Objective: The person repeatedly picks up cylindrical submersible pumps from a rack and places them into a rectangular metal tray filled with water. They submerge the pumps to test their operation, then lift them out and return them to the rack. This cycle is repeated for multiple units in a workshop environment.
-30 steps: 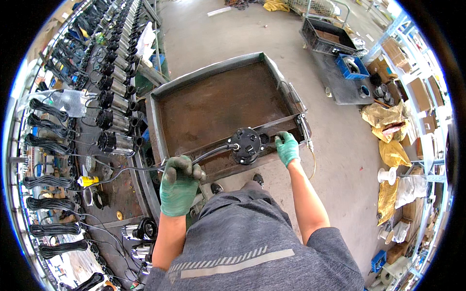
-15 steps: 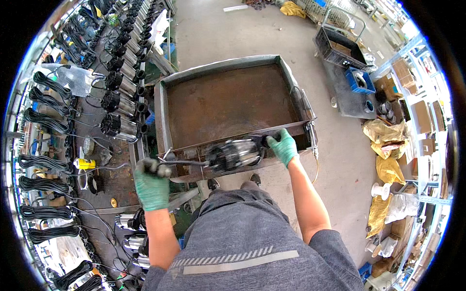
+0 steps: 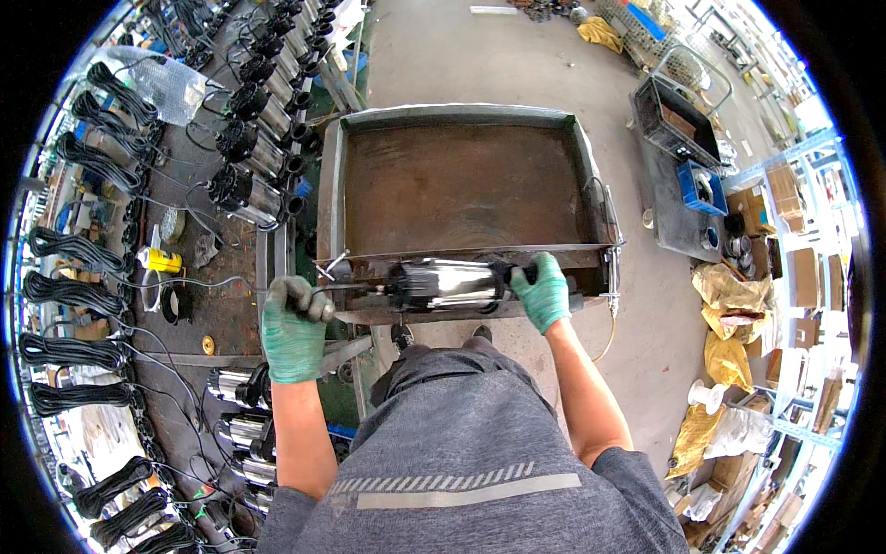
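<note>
A submersible pump (image 3: 448, 285) with a shiny steel body and black ends lies level across the near side of a metal tank (image 3: 466, 114). My right hand (image 3: 543, 295), in a green glove, is closed round the pump's black right end. The pump's black cable (image 3: 355, 287) runs left from its other end. My left hand (image 3: 295, 328), in a green glove with dark, dirty fingertips, is closed on that cable, left of the tank. Close to the cable a small T-shaped handle (image 3: 334, 264) stands at the tank's near left corner.
Left, a workbench (image 3: 217, 314) bears rows of similar pumps (image 3: 245, 196), coiled black cables (image 3: 78, 346) and a yellow can (image 3: 160, 259). A trolley (image 3: 672, 208) with a black crate (image 3: 676, 120) and a blue bin (image 3: 701, 187) stands at right, before shelving (image 3: 803, 249).
The pump has turned from a tilt to lying level, its steel side now facing up. Both hands keep their hold. The whole view has shifted slightly.
</note>
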Action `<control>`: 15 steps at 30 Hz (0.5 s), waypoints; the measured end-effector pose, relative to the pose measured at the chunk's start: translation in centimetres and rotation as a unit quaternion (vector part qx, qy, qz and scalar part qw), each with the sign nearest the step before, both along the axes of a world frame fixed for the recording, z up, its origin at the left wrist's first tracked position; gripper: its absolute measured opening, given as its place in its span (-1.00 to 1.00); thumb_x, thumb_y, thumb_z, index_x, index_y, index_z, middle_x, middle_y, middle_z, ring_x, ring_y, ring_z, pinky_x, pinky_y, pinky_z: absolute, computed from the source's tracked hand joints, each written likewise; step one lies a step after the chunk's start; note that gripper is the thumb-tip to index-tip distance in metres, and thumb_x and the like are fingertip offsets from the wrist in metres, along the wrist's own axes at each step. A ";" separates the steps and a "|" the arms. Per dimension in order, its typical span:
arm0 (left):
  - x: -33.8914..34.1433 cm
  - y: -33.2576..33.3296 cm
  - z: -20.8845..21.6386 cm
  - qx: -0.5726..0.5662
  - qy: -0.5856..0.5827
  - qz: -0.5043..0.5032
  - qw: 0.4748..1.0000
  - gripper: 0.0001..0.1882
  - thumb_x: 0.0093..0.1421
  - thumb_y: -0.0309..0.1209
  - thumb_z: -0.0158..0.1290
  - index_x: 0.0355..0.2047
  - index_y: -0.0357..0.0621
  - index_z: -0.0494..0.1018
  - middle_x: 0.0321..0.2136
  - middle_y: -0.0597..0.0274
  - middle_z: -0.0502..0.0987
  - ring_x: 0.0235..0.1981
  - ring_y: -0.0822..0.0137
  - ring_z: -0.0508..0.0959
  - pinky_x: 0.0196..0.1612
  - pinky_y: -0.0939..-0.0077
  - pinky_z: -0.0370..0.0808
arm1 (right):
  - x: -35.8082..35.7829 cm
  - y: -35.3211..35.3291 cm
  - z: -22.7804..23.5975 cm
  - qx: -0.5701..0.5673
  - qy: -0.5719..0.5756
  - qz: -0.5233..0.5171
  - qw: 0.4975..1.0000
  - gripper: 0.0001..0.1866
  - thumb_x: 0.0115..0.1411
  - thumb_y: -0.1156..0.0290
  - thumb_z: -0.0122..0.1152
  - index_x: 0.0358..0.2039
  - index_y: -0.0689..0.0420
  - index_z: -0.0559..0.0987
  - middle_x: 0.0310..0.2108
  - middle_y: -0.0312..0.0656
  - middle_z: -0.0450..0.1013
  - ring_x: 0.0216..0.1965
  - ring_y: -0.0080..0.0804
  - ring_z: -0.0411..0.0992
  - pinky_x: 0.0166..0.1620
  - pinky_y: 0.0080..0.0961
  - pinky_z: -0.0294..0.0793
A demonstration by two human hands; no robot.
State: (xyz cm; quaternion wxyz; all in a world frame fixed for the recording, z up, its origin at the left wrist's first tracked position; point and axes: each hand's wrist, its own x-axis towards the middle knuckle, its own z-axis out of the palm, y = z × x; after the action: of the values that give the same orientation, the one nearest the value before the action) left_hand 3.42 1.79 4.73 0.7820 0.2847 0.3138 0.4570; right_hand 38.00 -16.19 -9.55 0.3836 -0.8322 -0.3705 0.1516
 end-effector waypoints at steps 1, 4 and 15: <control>1.0 -0.4 1.2 0.002 -0.045 -0.016 0.999 -0.65 0.38 -0.08 0.09 -0.42 -0.03 0.36 -0.54 0.39 0.14 -0.55 0.39 0.14 -0.37 0.36 0.25 | 1.0 -0.8 -1.6 0.011 -0.014 -0.012 1.000 -0.67 0.16 0.25 0.41 -0.23 0.20 0.52 -0.31 0.00 0.50 -0.34 -0.06 0.51 -0.20 -0.21 0.52; 4.2 -1.1 1.6 -0.010 -0.064 -0.078 0.995 -0.64 0.38 -0.03 0.07 -0.35 -0.05 0.42 -0.48 0.32 0.26 -0.49 0.33 0.30 -0.33 0.32 0.33 | 3.1 -2.1 -5.4 -0.042 -0.079 -0.039 0.995 -0.76 0.25 0.28 0.31 -0.22 0.16 0.52 -0.24 0.07 0.51 -0.23 0.12 0.51 -0.15 -0.10 0.51; 8.8 -2.8 -0.4 0.026 -0.071 -0.174 0.982 -0.66 0.34 -0.12 0.16 -0.27 -0.16 0.45 -0.39 0.23 0.40 -0.34 0.18 0.54 -0.22 0.18 0.56 | 3.3 -2.8 -10.2 -0.064 -0.134 -0.034 0.988 -0.83 0.23 0.49 0.15 -0.15 0.15 0.52 -0.19 0.17 0.51 -0.10 0.24 0.49 -0.08 0.03 0.48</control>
State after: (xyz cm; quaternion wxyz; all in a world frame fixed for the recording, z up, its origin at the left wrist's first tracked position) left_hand 12.27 -0.97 4.32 0.8624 0.3220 0.1911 0.3407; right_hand 41.32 -18.97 -19.73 0.2814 -0.8798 -0.3799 0.0493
